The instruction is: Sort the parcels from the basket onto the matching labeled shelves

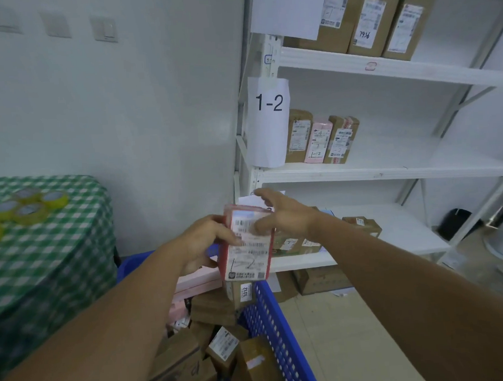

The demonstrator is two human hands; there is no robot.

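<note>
You're in a parcel sorting room, small depot type. White metal shelving [390,170] at 2 o'clock, with a paper sign [268,104] reading 1-2 on its post. Cardboard boxes [298,136] with shipping labels stand in rows on the shelves. Blue plastic basket [279,336] at 6 o'clock, heaped with more labelled parcels [224,343]. Yellow tape rolls [30,208] on the green-checked counter [57,261] at 9 o'clock. Bare white wall [151,108], light switches [105,30] at 11 o'clock.

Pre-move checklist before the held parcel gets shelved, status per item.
1. Left hand grips red parcel: ok.
2. Right hand also gripping it: cannot tell; its thumb lies on the label.
3. Shelf code on the label legible: cannot tell, blurred.
4. 1-2 sign in view: ok.
5. Free room on that shelf beside its three parcels: ok.
</note>
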